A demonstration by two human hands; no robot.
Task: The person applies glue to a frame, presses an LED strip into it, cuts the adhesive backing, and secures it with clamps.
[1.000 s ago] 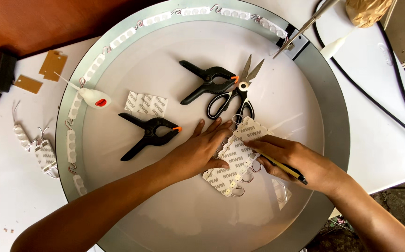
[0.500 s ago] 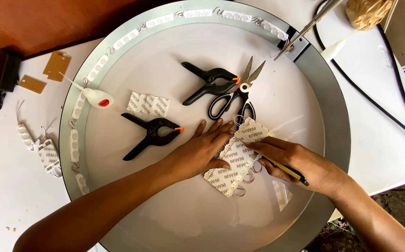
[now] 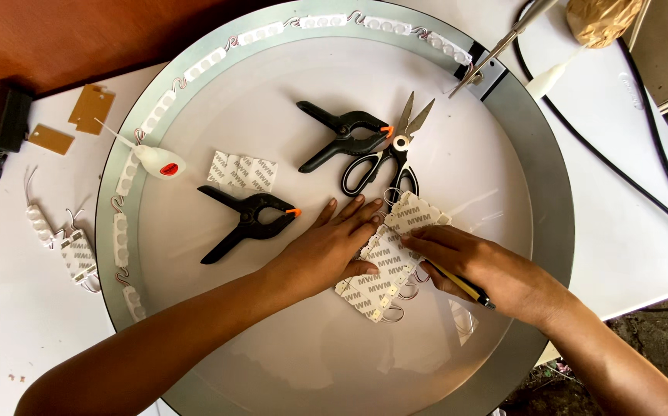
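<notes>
A chain of small white modules with printed adhesive backing (image 3: 386, 262) lies on the white face of a big round metal-rimmed pan (image 3: 549, 200). My left hand (image 3: 326, 250) lies flat, fingers pressing the left side of the chain. My right hand (image 3: 488, 270) touches the chain's right edge with its fingertips and holds a thin yellow and black tool (image 3: 463, 286) under the palm. Black-handled scissors (image 3: 386, 158) lie just beyond the fingers.
Two black spring clamps with orange tips (image 3: 251, 219) (image 3: 341, 132) and another backed module strip (image 3: 241, 171) lie in the pan. A glue bottle (image 3: 153, 159) rests on the rim. Loose modules (image 3: 72, 250), brown backing scraps (image 3: 91, 106), a power adapter (image 3: 1, 119) and cables (image 3: 619, 166) lie around.
Both hands stay on the module chain with only slight finger shifts. The view has drifted a little.
</notes>
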